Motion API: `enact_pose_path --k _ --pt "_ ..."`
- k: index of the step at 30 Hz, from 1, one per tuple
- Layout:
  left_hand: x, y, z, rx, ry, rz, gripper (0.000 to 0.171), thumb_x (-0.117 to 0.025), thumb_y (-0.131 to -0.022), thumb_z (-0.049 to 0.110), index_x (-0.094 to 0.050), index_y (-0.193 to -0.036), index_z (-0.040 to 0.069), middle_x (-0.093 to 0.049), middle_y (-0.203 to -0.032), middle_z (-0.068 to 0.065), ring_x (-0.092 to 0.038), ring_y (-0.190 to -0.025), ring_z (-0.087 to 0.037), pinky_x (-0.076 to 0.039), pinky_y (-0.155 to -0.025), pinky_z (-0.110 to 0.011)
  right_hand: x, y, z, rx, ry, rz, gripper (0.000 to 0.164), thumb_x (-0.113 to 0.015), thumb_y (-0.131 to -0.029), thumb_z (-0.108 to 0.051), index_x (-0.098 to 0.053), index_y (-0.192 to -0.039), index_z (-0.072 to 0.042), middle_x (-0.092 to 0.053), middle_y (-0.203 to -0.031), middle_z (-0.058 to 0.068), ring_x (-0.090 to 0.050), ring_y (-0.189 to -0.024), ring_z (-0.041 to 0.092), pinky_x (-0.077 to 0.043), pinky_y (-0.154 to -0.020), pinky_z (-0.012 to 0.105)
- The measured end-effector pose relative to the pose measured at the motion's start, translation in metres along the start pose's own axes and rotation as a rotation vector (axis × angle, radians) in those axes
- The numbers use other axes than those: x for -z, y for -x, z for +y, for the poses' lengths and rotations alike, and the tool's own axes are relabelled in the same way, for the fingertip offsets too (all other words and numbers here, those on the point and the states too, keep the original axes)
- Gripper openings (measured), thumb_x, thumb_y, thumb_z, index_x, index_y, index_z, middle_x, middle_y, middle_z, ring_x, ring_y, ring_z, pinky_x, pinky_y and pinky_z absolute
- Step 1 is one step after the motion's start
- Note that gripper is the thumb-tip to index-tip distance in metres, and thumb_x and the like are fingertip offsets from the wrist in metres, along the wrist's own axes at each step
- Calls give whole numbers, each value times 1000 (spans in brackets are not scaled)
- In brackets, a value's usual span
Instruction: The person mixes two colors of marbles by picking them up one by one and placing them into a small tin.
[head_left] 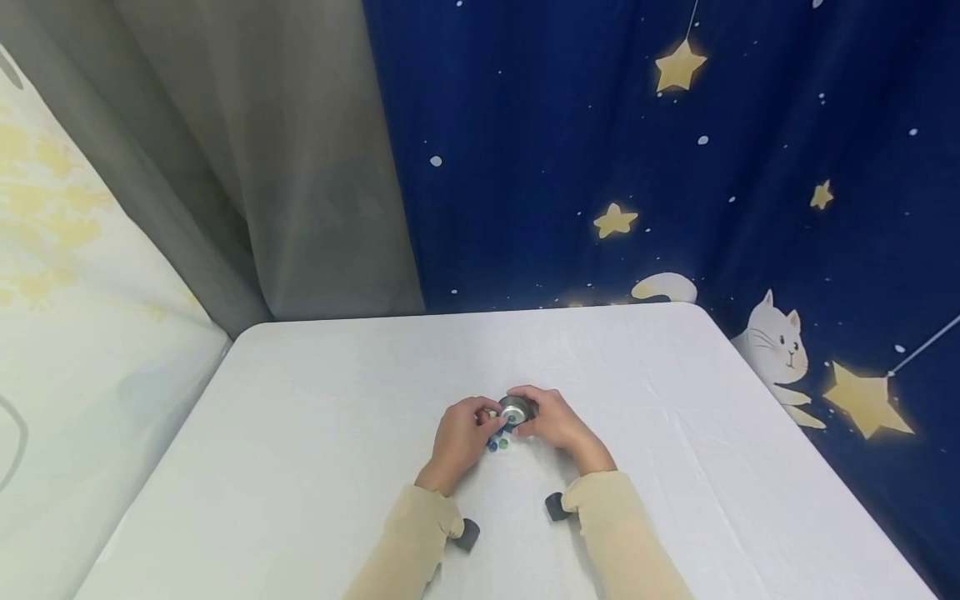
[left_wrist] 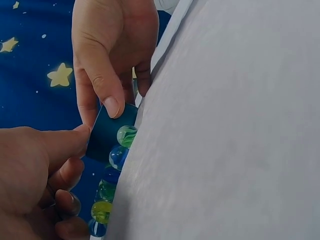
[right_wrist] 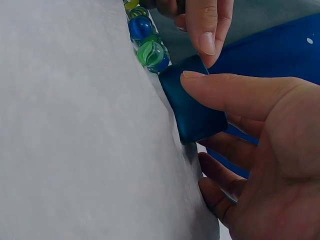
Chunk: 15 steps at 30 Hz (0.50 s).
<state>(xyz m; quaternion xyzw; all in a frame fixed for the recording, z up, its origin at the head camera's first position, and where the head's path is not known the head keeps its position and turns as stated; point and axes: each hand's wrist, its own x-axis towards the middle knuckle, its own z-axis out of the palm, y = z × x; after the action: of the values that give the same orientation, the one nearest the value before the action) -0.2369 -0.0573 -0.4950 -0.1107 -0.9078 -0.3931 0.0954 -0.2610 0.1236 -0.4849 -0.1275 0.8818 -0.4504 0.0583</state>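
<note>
- Two hands meet over one small metal cup (head_left: 516, 410) near the middle of the white worktop (head_left: 315, 417), a little toward the near edge; the cup is tipped on its side.
- The right hand (head_left: 555, 421) pinches the cup, thumb across its side wall and fingers curled behind it, as the right wrist view shows (right_wrist: 197, 102).
- The left hand (head_left: 459, 433) steadies it from the left: its thumb tip (left_wrist: 82, 136) presses the cup's wall, and its other fingers are curled below, holding nothing that I can make out.
- The cup reads as silvery from above and as dark blue in both wrist views; probably the backdrop's colour reflecting off it, though I cannot tell for sure.
- Handling, as a judgement: it looks rigid, thin-walled and light, with a smooth skin that could slip under a loose pinch. The best hold is across the round wall, thumb opposite fingers, as now.
- Its axis lies roughly level with the worktop, and the open mouth faces the near left, toward the marbles. It is short and squat, so hardly any long axis stands out.
- Several glass marbles (left_wrist: 118, 156), green, blue and yellow, lie in a loose row just at the mouth; the nearest (right_wrist: 150, 52) touches the rim. They are hard, slick and apt to roll on the cloth.
- A starry blue curtain (head_left: 675, 167) hangs beyond the far edge.
</note>
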Motion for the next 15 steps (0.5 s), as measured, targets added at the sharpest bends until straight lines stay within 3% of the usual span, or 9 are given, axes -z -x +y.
enact_pose_path --k 8,15 --pt "3 -1 0 18 -1 -28 16 -77 -83 20 -73 -97 14 -53 -69 9 -47 -59 -7 -41 -55 -24 1 -1 0 -11 9 -13 61 -83 -68 -2 -64 -125 -14 -64 -124 9 -51 -124 32 -31 -104 56" --pt "17 -5 0 57 37 -86 21 -78 -82 19 -73 -102 12 -56 -75 7 -50 -64 -10 -44 -59 -26 3 -3 1 -23 17 -14 63 -83 -68 -3 -63 -126 -14 -63 -125 9 -51 -123 32 -31 -104 56"
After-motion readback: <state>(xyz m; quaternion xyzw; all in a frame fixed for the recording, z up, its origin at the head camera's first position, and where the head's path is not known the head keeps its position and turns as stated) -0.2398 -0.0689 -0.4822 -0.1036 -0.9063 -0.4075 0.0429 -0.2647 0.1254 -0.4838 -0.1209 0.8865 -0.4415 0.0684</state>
